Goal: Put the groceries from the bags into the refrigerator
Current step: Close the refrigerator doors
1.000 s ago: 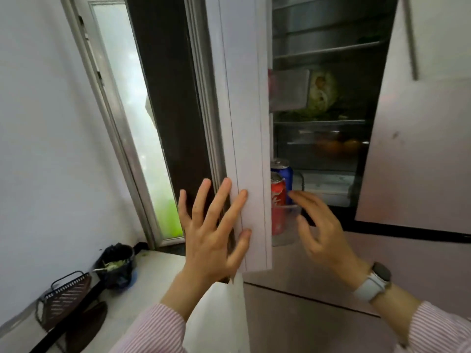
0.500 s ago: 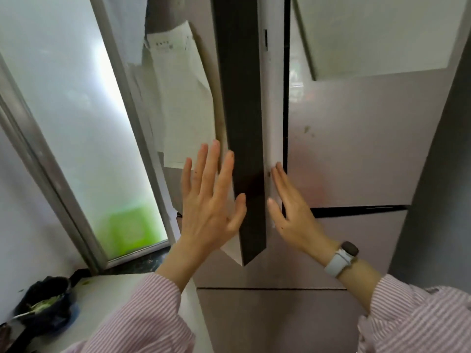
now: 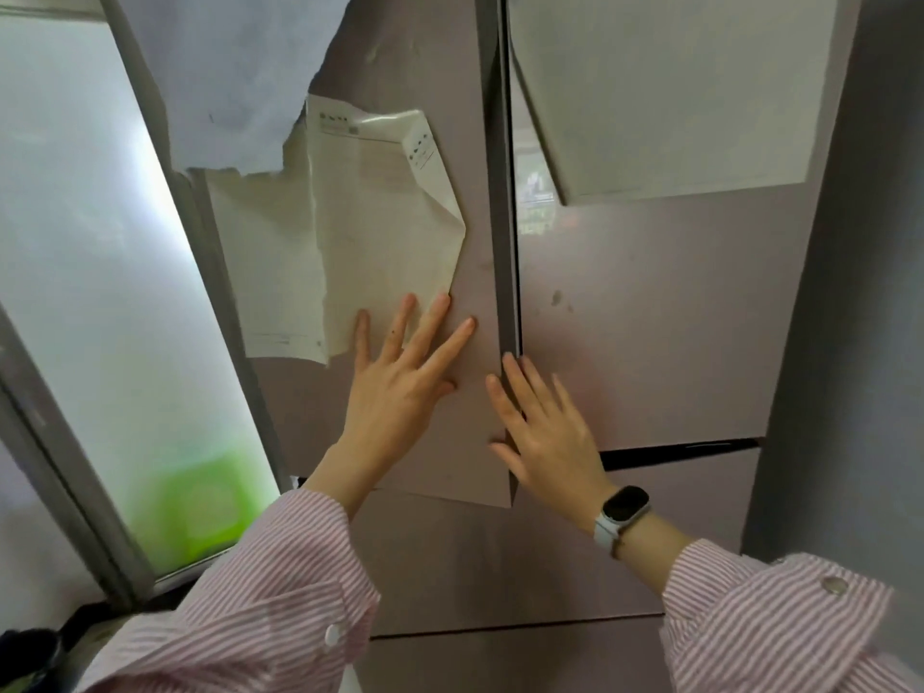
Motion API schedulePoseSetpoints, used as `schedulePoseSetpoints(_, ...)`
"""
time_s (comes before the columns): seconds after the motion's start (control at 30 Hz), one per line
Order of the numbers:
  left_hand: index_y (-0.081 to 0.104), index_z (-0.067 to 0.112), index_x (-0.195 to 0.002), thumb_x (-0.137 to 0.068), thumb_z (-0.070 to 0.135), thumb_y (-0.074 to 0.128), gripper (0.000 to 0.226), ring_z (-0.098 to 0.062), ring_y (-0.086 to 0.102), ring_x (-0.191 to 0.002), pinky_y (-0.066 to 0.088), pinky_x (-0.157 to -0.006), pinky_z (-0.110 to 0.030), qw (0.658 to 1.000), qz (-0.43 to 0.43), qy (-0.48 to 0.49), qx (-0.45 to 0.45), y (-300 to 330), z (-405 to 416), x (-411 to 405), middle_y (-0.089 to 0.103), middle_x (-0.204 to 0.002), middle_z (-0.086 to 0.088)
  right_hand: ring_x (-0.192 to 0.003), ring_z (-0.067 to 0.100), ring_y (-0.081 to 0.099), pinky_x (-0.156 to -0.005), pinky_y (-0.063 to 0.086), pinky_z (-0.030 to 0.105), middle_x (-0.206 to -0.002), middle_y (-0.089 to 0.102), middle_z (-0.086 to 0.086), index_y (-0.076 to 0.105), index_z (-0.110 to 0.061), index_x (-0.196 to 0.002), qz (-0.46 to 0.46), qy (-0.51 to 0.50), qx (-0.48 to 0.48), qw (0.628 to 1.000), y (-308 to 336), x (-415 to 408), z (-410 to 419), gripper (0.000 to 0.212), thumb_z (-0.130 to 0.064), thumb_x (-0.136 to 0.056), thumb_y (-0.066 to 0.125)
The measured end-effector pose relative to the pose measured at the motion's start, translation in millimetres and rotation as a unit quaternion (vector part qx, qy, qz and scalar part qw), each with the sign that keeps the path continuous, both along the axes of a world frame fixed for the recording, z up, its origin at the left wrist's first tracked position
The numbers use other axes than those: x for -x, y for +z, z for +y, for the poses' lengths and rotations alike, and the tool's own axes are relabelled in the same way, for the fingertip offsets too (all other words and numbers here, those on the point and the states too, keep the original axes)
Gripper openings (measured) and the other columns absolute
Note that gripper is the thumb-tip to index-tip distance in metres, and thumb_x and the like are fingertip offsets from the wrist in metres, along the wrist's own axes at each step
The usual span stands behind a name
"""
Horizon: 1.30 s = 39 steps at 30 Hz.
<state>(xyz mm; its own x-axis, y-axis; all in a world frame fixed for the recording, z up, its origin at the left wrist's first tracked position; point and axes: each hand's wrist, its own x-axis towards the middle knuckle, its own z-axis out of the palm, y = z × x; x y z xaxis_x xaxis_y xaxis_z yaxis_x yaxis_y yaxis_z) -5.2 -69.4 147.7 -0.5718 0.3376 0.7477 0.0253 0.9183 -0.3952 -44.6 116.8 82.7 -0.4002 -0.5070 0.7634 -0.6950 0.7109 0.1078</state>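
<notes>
The pink refrigerator (image 3: 650, 302) fills the head view. Its left upper door (image 3: 415, 432) stands a narrow crack ajar, with its dark edge still showing. My left hand (image 3: 400, 387) presses flat on that door's front, fingers spread and straight. My right hand (image 3: 545, 432) lies flat across the seam between the two upper doors, fingers straight, a white-strapped watch on the wrist. The right upper door is closed. The fridge's inside and the groceries are hidden. No bags are in view.
A crumpled cream paper sheet (image 3: 380, 232) is stuck on the left door above my left hand. A frosted window (image 3: 100, 292) with a grey frame stands at the left. A dark pot (image 3: 25, 652) sits at the bottom left corner. A grey wall (image 3: 860, 342) borders the fridge's right side.
The left door has swung from wide open to almost closed under my left hand. The cans and shelves inside have gone out of sight. My right hand moved onto the door seam.
</notes>
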Motion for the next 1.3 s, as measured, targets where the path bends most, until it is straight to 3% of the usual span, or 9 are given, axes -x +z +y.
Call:
schedulePoseSetpoints(0.1,0.025,0.026,-0.144,-0.079,0.027,0.068,0.078,-0.036,0.016,-0.14,0.017,-0.107,-0.066,1.0,0.018,-0.004,0.003,-0.5,3.4,2.0,0.014,-0.153,-0.005,-0.137,0.029,0.02,-0.1,0.037,0.058,-0.149,0.019,0.015,0.007,-0.011,-0.146,0.052,-0.033,-0.04,0.997,-3.7,12.5,1.7,0.095,-0.041,-0.076,0.064)
schedulePoseSetpoints(0.3,0.038,0.018,-0.138,-0.08,0.01,0.067,0.065,-0.033,0.026,-0.138,0.019,-0.112,-0.051,0.997,0.057,-0.033,-0.03,2.0,21.1,-5.4,0.032,-0.148,-0.013,-0.138,0.03,0.016,-0.103,0.026,0.063,-0.149,0.016,0.016,0.027,-0.007,-0.141,0.046,-0.092,-0.047,0.994,-0.1,2.7,-3.2,0.091,-0.036,-0.07,0.075)
schedulePoseSetpoints(0.47,0.036,0.018,-0.138,-0.089,0.022,0.054,0.053,-0.029,0.022,-0.139,0.014,-0.114,-0.048,0.986,0.144,-0.052,-0.063,46.7,6.7,-16.6,0.034,-0.147,-0.014,-0.138,0.031,0.024,-0.109,0.024,0.055,-0.147,0.032,0.018,0.049,-0.006,-0.125,0.139,-0.033,-0.049,0.989,63.1,-6.6,7.1,0.055,-0.033,-0.08,0.064)
schedulePoseSetpoints(0.6,0.012,0.023,-0.145,-0.095,0.034,0.034,0.056,-0.03,0.007,-0.143,0.004,-0.114,-0.05,0.978,0.118,-0.007,-0.173,80.8,-6.1,5.6,0.014,-0.155,-0.012,-0.137,0.033,0.025,-0.115,0.017,0.048,-0.146,0.032,0.022,0.031,0.001,-0.136,0.215,-0.014,-0.001,0.976,141.3,3.6,-13.5,0.05,-0.021,-0.091,0.036)
schedulePoseSetpoints(0.73,-0.01,0.031,-0.146,-0.096,0.04,0.017,0.057,-0.024,-0.005,-0.143,-0.005,-0.114,-0.051,0.982,0.101,-0.028,-0.159,86.6,-3.7,34.1,-0.008,-0.155,-0.005,-0.138,0.035,0.023,-0.114,0.002,0.043,-0.147,0.028,0.024,0.022,0.005,-0.138,0.218,-0.072,-0.002,0.973,162.6,23.9,-44.5,0.059,-0.025,-0.089,0.035)
schedulePoseSetpoints(0.83,-0.014,0.03,-0.145,-0.096,0.042,0.007,0.054,-0.021,-0.013,-0.142,-0.011,-0.113,-0.05,0.977,0.138,-0.013,-0.164,84.2,-3.5,51.8,-0.024,-0.153,0.003,-0.142,0.034,-0.001,-0.114,-0.001,0.042,-0.15,0.012,0.022,0.011,0.005,-0.14,0.226,-0.065,0.009,0.972,159.8,39.2,-49.5,0.063,-0.027,-0.09,0.029)
schedulePoseSetpoints(1.03,-0.01,0.03,-0.146,-0.096,0.042,0.003,0.053,-0.02,-0.014,-0.143,-0.01,-0.114,-0.049,0.975,0.145,-0.026,-0.168,86.7,-2.0,70.3,-0.024,-0.153,0.005,-0.139,0.035,0.004,-0.114,0.001,0.043,-0.149,0.019,0.024,0.012,0.005,-0.14,0.232,-0.078,-0.01,0.969,165.3,57.0,-47.0,0.062,-0.031,-0.091,0.025)
schedulePoseSetpoints(1.2,-0.011,0.031,-0.145,-0.095,0.041,0.014,0.057,-0.018,-0.019,-0.142,-0.012,-0.112,-0.05,0.978,0.123,-0.003,-0.171,88.9,1.2,77.9,-0.026,-0.152,0.005,-0.141,0.031,-0.002,-0.114,-0.001,0.042,-0.15,0.007,0.018,-0.009,-0.002,-0.143,0.227,-0.087,-0.011,0.97,164.5,76.2,-45.6,0.069,-0.035,-0.091,0.022)
schedulePoseSetpoints(1.3,-0.011,0.031,-0.144,-0.092,0.044,0.01,0.058,-0.016,-0.025,-0.139,-0.017,-0.111,-0.049,0.982,0.078,0.019,-0.173,93.1,4.3,70.3,-0.021,-0.154,0.003,-0.141,0.031,0.011,-0.113,0.002,0.042,-0.15,0.02,0.02,0.009,0.0,-0.143,0.2,-0.104,-0.021,0.974,169.9,71.8,-43.8,0.065,-0.035,-0.09,0.024)
